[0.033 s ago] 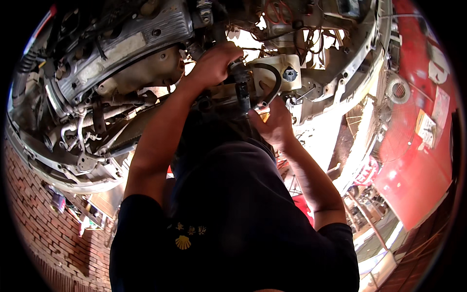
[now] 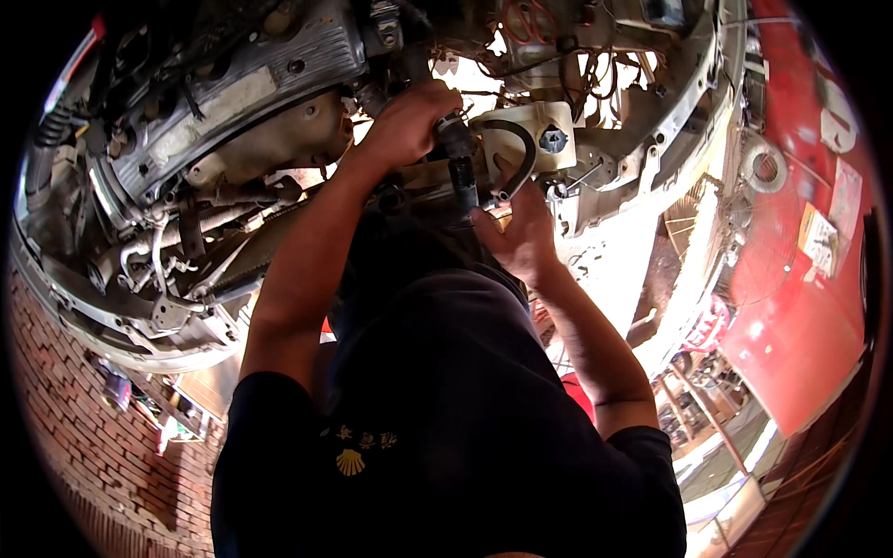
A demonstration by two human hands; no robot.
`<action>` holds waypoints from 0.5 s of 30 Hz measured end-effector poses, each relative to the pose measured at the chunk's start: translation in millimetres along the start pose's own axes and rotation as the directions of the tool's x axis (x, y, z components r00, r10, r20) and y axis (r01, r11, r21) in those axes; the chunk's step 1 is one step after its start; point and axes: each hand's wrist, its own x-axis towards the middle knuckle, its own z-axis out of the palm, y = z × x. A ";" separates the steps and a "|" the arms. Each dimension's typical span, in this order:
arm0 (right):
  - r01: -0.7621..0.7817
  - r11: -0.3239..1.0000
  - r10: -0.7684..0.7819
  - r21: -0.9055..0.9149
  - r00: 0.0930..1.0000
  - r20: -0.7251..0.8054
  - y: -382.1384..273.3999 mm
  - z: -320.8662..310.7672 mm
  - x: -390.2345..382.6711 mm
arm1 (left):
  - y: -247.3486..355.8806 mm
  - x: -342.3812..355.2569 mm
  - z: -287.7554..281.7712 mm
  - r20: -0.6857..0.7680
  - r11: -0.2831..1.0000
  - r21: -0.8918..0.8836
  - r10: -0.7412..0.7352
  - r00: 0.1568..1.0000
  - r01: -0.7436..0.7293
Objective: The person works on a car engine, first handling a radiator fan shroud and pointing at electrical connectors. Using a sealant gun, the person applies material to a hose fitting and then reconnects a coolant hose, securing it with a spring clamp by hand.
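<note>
In front of me is a vehicle's engine bay. A thick black hose (image 2: 460, 167) stands nearly upright between my hands, with a metal clamp near its top. My left hand (image 2: 414, 121) is closed at the hose's upper end, its fingertips hidden behind it. Beside the lower end, my right hand (image 2: 523, 232) has its thumb against or close to the thick hose. Its forefinger reaches up behind a thin curved hose (image 2: 528, 149), whose cut end hangs between thumb and forefinger. The other fingers are hidden. A whitish plastic tank (image 2: 558, 130) with a black cap sits just behind.
The engine's ribbed cover (image 2: 233, 93) fills the upper left. A metal front frame (image 2: 642, 177) curves round the bay on the right. Beyond lies a red panel (image 2: 791, 344); a brick floor (image 2: 121, 446) shows at lower left. Loose wires hang at the top.
The view has shifted very slightly. My right hand is a touch further left; both hands stay at the hoses.
</note>
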 end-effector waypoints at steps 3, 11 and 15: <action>0.076 0.970 -0.122 -0.231 0.974 -0.189 12.8 23.5 -2.8 | 6.0 4.7 -9.6 0.042 0.998 -0.061 -0.006 0.999 0.008; -0.077 0.976 -0.030 -0.204 0.879 -0.475 19.1 61.1 -3.5 | 15.6 11.8 -43.1 0.345 0.991 -0.083 -0.070 0.936 0.105; 0.002 0.987 -0.105 -0.158 0.757 -0.645 18.3 68.8 8.9 | 12.5 15.1 -60.3 0.429 0.986 -0.104 -0.076 0.900 0.132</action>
